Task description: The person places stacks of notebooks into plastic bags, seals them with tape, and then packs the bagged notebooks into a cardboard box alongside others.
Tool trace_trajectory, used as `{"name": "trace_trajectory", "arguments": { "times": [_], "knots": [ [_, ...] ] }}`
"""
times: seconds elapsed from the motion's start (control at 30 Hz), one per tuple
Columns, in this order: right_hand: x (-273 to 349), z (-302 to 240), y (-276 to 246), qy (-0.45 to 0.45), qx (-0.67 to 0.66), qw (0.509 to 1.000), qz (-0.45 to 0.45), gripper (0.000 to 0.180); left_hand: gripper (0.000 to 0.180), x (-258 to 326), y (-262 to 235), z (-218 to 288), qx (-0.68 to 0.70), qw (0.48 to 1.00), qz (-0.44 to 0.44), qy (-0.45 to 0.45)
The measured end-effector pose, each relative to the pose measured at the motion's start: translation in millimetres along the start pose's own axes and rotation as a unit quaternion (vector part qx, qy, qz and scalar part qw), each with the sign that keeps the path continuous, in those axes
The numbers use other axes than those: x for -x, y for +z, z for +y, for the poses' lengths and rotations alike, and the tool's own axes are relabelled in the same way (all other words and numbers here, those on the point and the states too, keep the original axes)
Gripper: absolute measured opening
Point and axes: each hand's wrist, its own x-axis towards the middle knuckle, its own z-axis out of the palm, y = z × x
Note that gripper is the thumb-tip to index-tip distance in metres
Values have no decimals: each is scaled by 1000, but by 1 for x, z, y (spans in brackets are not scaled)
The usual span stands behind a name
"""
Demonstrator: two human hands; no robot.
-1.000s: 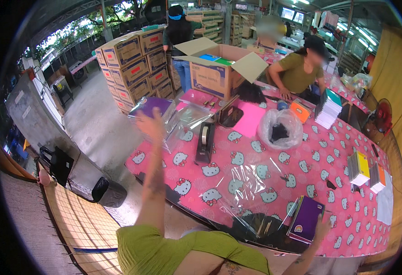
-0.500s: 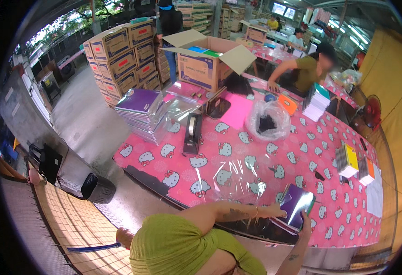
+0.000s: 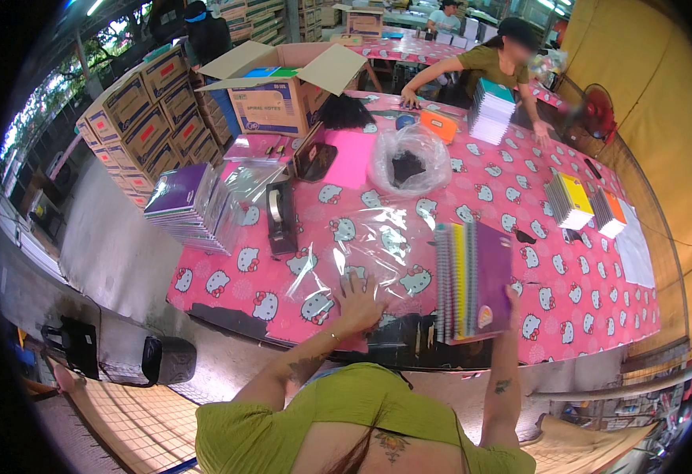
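A stack of spiral notebooks (image 3: pixel 488 276) with a purple cover on top stands tilted at the table's front edge, coil bindings facing left. My right hand (image 3: pixel 512 313) grips the stack along its right side; most of its fingers are hidden behind it. To the left, my left hand (image 3: pixel 359 304) lies flat with fingers spread on a clear plastic sleeve (image 3: pixel 377 253), holding nothing. Beyond that hand, a black tape dispenser (image 3: pixel 281 221) stands next to a pile of plastic-wrapped purple notebooks (image 3: pixel 184 197).
An open carton (image 3: pixel 267 107) with notebooks inside stands at the back left of the pink patterned table (image 3: pixel 472 178). Near it are a phone (image 3: pixel 316 162) and a plastic bag (image 3: pixel 411 162). Notebook stacks (image 3: pixel 569 201) sit at right. A co-worker (image 3: pixel 480 71) leans over the far side.
My left hand has left the notebooks and moved left onto the plastic sleeve. My right hand has tilted the stack up, turning its coils leftward. The co-worker's other arm now reaches over the table.
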Motion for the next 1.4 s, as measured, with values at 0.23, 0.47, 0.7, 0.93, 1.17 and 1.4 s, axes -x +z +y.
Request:
{"name": "trace_trajectory", "arguments": {
  "times": [0.23, 0.47, 0.7, 0.93, 1.17, 1.4],
  "knots": [
    [-41, 87, 74, 252, -23, 962, -102, 51, 82, 6, -9, -51, 123, 923, 263, 254],
    [-34, 68, 134, 334, 113, 920, -172, 51, 74, 19, -75, -59, 37, 838, 214, 501],
    [-34, 106, 150, 40, 94, 953, -284, 91, 92, -1, -61, -76, 598, 778, 80, 174],
    [-4, 145, 157, -191, 269, 920, -209, 102, 102, 6, -42, -83, 609, 775, 81, 150],
    [-7, 147, 154, -178, 270, 927, -189, 110, 97, 2, -52, -82, 566, 813, 36, 132],
    [-13, 159, 140, -197, 297, 905, -231, 98, 97, -2, -49, -86, 589, 797, 4, 134]
  ]
}}
